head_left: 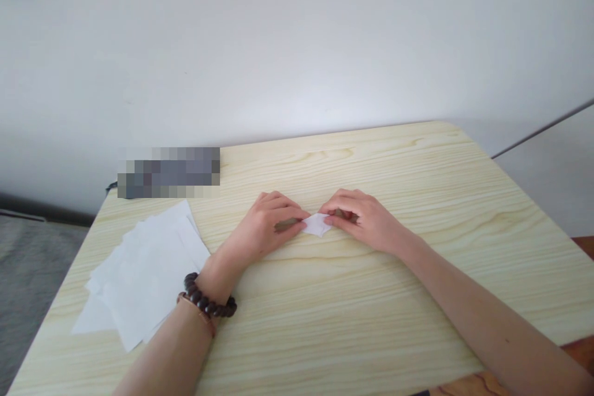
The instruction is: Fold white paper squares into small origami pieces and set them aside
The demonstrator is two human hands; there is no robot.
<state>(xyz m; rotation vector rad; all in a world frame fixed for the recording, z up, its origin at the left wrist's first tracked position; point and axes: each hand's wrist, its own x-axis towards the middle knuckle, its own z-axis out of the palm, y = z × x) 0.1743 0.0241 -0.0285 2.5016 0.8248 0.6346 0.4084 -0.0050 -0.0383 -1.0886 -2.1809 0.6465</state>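
Several loose white sheets (143, 272) were spread in one overlapping pile at the left side of the pale wooden worktop (371, 322); their exact count could not be told. One dark object (169, 172), blurred out, was seen behind the pile at the far left corner. One bracelet (208, 303) of dark beads was worn on the left wrist, with a thin band just beside it. Two hands were rested near the worktop's middle. The left hand (266, 223) was curled, its fingertips pressed onto the left end of one small folded paper (317, 224). That white piece was laid flat between the two hands, its long axis set left to right across the worktop and one visible corner turned toward the near edge; both ends were covered by fingers. The right hand (364, 219) was closed on the right end, thumb and forefinger pinched on it.
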